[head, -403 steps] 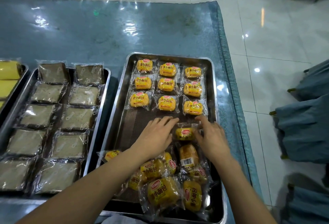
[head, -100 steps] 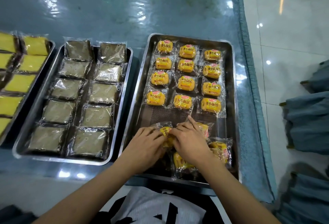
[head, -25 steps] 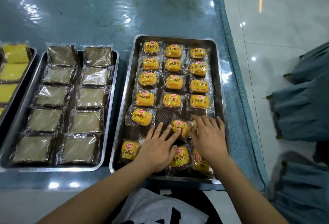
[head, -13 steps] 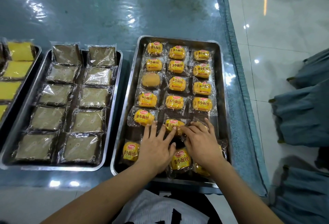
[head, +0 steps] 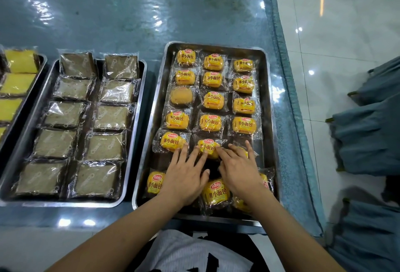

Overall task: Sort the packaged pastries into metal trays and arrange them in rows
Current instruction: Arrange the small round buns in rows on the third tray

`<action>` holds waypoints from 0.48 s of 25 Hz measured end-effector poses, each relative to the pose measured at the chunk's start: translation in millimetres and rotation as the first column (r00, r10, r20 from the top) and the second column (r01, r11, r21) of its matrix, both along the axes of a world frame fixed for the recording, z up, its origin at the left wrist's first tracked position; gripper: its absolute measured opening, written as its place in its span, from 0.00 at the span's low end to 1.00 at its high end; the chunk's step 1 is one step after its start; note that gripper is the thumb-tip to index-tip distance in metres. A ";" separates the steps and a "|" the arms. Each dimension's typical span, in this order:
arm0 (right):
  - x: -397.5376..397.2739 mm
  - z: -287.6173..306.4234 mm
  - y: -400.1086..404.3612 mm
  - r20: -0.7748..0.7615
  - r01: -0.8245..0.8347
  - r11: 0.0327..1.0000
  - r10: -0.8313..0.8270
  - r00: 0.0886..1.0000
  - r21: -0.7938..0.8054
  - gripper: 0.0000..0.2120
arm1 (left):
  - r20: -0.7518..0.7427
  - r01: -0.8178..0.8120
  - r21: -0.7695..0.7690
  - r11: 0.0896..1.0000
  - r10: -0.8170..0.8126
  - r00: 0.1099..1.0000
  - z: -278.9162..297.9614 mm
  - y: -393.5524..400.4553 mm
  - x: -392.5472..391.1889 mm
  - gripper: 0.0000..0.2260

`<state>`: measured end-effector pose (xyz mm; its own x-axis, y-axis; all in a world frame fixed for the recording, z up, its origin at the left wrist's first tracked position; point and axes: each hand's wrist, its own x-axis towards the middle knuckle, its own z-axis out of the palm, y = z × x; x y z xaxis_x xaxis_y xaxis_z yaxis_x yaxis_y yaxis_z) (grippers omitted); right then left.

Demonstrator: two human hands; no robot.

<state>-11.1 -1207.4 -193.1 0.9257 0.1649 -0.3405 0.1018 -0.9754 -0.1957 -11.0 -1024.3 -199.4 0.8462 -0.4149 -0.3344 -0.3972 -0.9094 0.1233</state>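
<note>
A yellow bun packet (head: 208, 147) lies in the middle of the fifth row of the right tray (head: 269, 107). The left hand (head: 187, 177) lies flat, fingers spread and straight, fingertips touching the packet's near edge. The right hand (head: 238, 171), equally flat, touches its right side and covers another packet. Brown cake packets (head: 86, 118) fill the neighbouring tray (head: 134, 142).

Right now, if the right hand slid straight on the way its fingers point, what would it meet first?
The right hand points up the tray, so it would likely first meet the fourth-row right yellow bun packet, just beyond its fingertips.
</note>
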 end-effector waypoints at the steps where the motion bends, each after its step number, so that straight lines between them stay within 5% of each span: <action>1: -0.6 -0.1 -1.8 0.001 0.003 1.000 -0.003 1.000 0.014 0.25 | 0.001 0.001 -0.001 1.000 -0.001 1.000 -0.3 -0.4 -0.1 0.29; 12: -3.9 10.5 -67.4 0.157 0.308 0.949 -0.316 0.936 0.070 0.16 | 0.004 0.105 -0.172 0.979 -0.106 0.994 17.1 -23.1 4.3 0.23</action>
<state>-15.0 -1274.7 -182.5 0.9753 -0.1301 -0.1785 -0.1721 -0.9541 -0.2451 -6.7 -1047.4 -182.3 0.7933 -0.5533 -0.2540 -0.4886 -0.8275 0.2766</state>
